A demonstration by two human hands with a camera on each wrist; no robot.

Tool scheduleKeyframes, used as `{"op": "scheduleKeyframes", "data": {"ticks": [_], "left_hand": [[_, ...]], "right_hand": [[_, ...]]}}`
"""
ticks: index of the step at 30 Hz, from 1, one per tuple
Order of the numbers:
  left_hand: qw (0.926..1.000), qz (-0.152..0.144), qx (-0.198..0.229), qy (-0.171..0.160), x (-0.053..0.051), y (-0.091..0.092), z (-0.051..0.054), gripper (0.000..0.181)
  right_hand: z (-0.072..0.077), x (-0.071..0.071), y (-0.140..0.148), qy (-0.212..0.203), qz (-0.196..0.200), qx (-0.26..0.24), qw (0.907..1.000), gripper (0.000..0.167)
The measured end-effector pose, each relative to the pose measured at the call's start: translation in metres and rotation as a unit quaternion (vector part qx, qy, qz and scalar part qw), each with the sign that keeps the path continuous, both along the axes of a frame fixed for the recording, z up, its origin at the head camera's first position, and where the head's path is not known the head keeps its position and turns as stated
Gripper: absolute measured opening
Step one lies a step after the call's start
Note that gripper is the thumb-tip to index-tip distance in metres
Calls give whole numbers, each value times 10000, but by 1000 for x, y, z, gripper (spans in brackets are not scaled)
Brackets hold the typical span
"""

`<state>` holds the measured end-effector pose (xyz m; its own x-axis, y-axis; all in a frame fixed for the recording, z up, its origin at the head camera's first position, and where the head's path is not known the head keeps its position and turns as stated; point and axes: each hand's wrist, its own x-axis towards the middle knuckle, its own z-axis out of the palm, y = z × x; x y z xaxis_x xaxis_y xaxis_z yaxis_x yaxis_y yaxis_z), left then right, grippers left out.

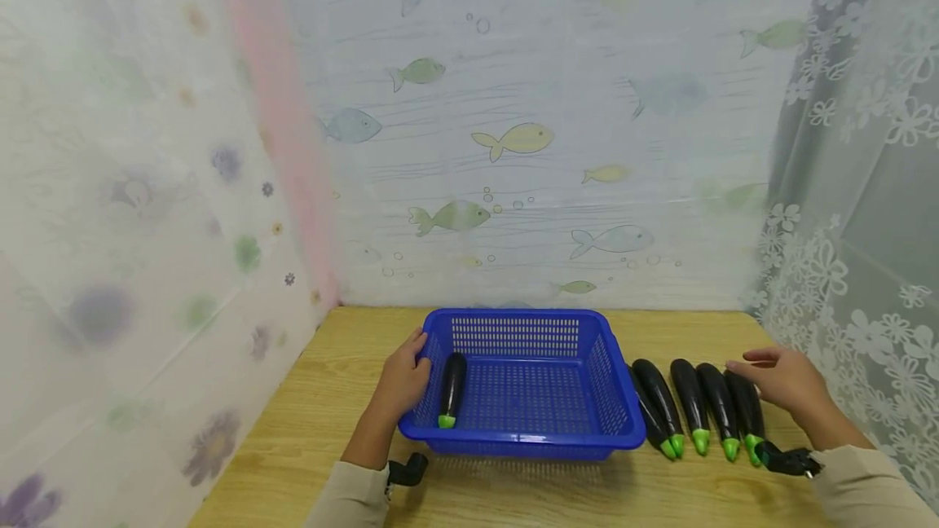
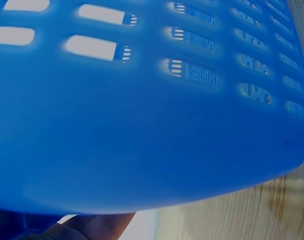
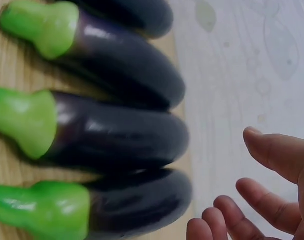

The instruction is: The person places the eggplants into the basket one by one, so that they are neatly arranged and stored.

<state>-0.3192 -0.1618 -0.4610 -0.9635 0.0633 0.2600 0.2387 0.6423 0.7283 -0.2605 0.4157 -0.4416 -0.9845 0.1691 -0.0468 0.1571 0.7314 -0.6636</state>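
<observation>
Clearly | head: left hand [image 1: 402,377] grips blue basket [image 1: 513,437] | right wrist alone: right hand [image 3: 278,206] relaxed, all digits showing, near eggplants [image 3: 122,132]

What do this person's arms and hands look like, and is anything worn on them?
The left hand and right hand wear no gloves. The left sleeve and right sleeve are plain beige. A small, black, angular device sits near each cuff: left device, right device.

blue rectangular plastic basket [image 1: 519,437] | black elongated eggplants [image 1: 687,393], green caps [image 1: 701,441], right of basket | pale fish-print sheet [image 1: 528,186] behind basket
</observation>
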Motion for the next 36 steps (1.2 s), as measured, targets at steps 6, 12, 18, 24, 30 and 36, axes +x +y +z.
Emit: {"op": "scheduleKeyframes", "data": {"ticks": [6,12,18,24,30,36], "left_hand": [[10000,-9,59,5,1,0,0,56],[10000,-33,87,24,0,2,-2,56],[10000,1,80,30,0,1,-2,56],[10000,15,96,-12,1,0,0,56],[10000,9,95,-25,1,0,0,56],[9999,26,108,-57,2,1,0,56]], "right_hand": [[-11,-1,11,-514,-90,138,9985,94],[-23,-1,16,-660,-135,302,9973,97],[-28,-3,16,-553,-169,397,9975,94],[-31,-5,18,-527,-147,343,9979,86],[-33,-7,20,-682,-199,131,9974,88],[-29,-9,19,-711,-308,-12,9970,89]]}}
